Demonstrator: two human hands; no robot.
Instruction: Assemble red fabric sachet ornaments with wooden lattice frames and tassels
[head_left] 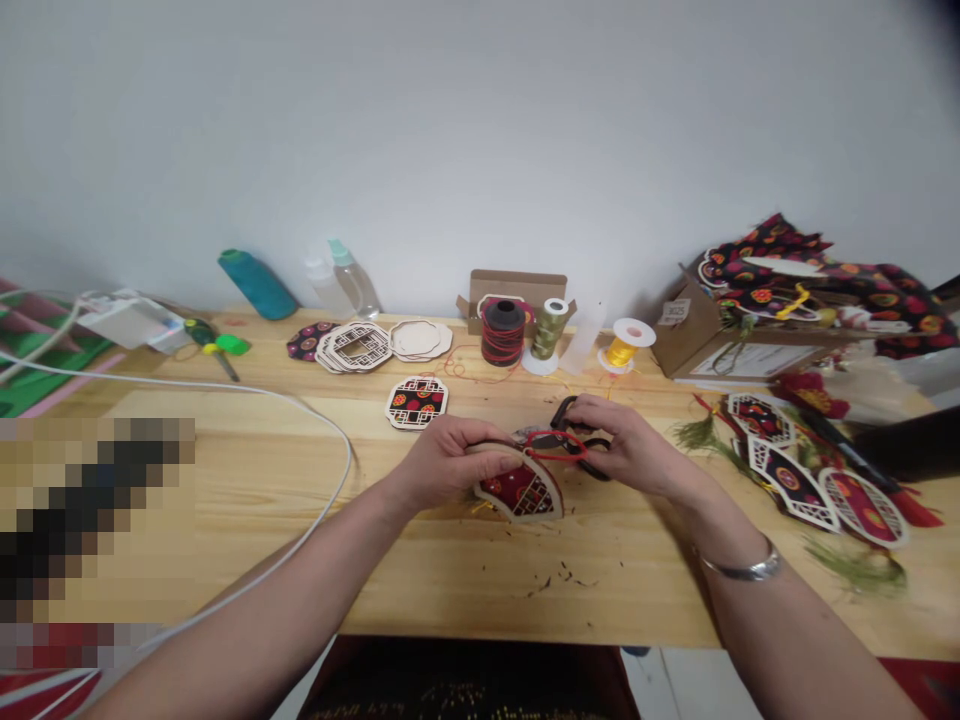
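My left hand (457, 458) pinches a fan-shaped ornament (525, 492) by its upper left edge. Its wooden lattice frame lies over dark red patterned fabric. My right hand (626, 445) grips black-handled scissors (568, 412), fingers through the loops. The blades point left, at the ornament's top edge, where a red cord (559, 437) loops across them. Whether the blades touch the ornament I cannot tell. Just behind my left hand lies a squarish patterned ornament (417, 403), flat on the wooden table (420, 590).
Thread spools, a black-and-red one (502, 335), an olive one (550, 335) and a yellow one (624, 345), stand at the back. Wooden frames (352, 347) are stacked left of them. At right are a cardboard box (720, 340) and finished-looking ornaments (791, 485). A white cable (341, 440) crosses the left side.
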